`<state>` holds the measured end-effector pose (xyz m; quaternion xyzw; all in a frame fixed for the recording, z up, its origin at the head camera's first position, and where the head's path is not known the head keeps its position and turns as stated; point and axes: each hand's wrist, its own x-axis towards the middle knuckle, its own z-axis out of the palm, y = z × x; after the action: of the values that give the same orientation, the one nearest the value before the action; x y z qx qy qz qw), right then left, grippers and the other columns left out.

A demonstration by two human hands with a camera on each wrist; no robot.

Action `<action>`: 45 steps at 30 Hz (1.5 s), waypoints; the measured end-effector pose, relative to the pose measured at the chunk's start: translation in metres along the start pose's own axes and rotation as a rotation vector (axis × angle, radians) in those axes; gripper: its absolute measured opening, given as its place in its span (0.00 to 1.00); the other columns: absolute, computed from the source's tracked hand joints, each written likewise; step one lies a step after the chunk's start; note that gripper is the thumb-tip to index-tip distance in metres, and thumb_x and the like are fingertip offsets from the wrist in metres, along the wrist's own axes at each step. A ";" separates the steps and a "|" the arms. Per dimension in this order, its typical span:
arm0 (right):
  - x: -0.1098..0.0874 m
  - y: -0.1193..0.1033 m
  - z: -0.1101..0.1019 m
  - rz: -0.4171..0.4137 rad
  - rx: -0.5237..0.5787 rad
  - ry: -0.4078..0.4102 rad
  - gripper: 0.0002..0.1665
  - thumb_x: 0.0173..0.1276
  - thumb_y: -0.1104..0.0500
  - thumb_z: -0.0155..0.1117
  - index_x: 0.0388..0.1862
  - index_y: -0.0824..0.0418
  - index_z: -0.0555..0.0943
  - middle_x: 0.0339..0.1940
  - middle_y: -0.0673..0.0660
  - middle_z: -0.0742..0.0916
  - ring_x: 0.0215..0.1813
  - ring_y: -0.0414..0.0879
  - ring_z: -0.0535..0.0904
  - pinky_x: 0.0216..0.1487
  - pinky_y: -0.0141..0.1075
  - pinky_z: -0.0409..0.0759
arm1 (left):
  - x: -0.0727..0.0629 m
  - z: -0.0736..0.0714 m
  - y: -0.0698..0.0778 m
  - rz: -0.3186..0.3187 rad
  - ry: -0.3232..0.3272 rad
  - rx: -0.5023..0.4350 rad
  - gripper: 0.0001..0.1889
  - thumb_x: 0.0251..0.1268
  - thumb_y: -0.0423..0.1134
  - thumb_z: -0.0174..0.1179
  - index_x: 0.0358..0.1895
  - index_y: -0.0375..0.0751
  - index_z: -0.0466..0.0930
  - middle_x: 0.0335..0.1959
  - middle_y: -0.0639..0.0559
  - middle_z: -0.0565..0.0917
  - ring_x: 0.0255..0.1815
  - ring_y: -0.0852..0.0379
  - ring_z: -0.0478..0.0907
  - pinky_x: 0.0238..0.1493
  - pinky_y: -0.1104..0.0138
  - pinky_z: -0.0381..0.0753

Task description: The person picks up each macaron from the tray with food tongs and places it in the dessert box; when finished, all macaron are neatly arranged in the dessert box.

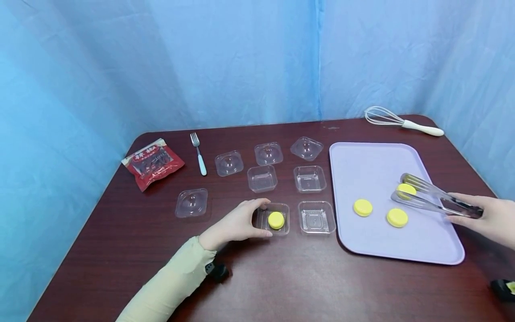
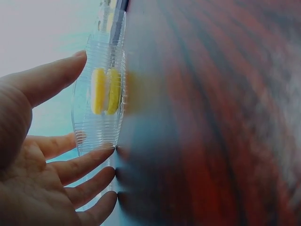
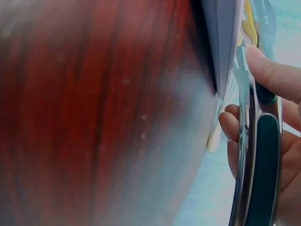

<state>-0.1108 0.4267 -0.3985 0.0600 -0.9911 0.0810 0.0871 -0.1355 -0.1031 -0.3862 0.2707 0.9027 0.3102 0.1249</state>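
Observation:
My left hand (image 1: pixel 237 223) holds a small clear plastic box (image 1: pixel 261 219) on the table, thumb at its near side and fingers at its far side. Inside it lies one yellow macaron (image 1: pixel 276 220); the left wrist view shows its two shells (image 2: pixel 99 92) edge-on. My right hand (image 1: pixel 483 214) grips metal tongs (image 1: pixel 436 197) with dark handle grips (image 3: pixel 267 165). Over the lilac tray (image 1: pixel 370 165), the tong tips stand on either side of another macaron (image 1: pixel 406 191); whether they touch it I cannot tell. Two more macarons (image 1: pixel 363 207) lie on the tray nearby.
Other clear boxes (image 1: pixel 316 218) stand left of the tray, with several domed lids (image 1: pixel 229 163) behind and to the left. A fork (image 1: pixel 201 161) and a red snack packet (image 1: pixel 153 163) lie at the back left. Back right rests a whisk (image 1: pixel 418 127). Blue curtains (image 1: pixel 241 62) surround the table.

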 end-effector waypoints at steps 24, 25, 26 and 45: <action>-0.001 -0.001 -0.003 -0.026 0.016 0.113 0.56 0.40 0.27 0.60 0.48 0.76 0.78 0.15 0.68 0.81 0.15 0.43 0.61 0.15 0.33 0.56 | -0.001 -0.007 -0.003 0.009 -0.035 0.046 0.43 0.48 0.47 0.72 0.68 0.34 0.64 0.61 0.41 0.75 0.63 0.47 0.70 0.65 0.56 0.67; -0.001 -0.002 -0.003 -0.024 0.015 0.117 0.56 0.40 0.26 0.58 0.47 0.76 0.79 0.14 0.65 0.80 0.14 0.42 0.61 0.15 0.33 0.55 | -0.001 -0.007 -0.002 0.006 -0.036 0.049 0.44 0.49 0.48 0.72 0.68 0.34 0.63 0.62 0.41 0.73 0.64 0.47 0.69 0.65 0.56 0.66; -0.001 -0.002 -0.003 -0.016 0.014 0.108 0.57 0.40 0.25 0.56 0.48 0.76 0.78 0.12 0.63 0.79 0.14 0.43 0.61 0.15 0.33 0.56 | -0.001 -0.008 -0.002 0.002 -0.037 0.053 0.45 0.49 0.48 0.72 0.69 0.35 0.62 0.63 0.40 0.73 0.65 0.47 0.68 0.66 0.56 0.66; -0.007 -0.002 -0.002 -0.019 0.063 0.145 0.59 0.41 0.22 0.48 0.46 0.76 0.79 0.11 0.61 0.79 0.15 0.40 0.59 0.16 0.34 0.55 | 0.027 -0.021 0.045 0.041 0.068 0.137 0.39 0.54 0.50 0.68 0.68 0.41 0.65 0.64 0.45 0.71 0.68 0.48 0.64 0.68 0.57 0.65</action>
<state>-0.1036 0.4255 -0.3978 0.0660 -0.9785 0.1155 0.1573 -0.1476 -0.0684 -0.3428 0.2861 0.9200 0.2591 0.0688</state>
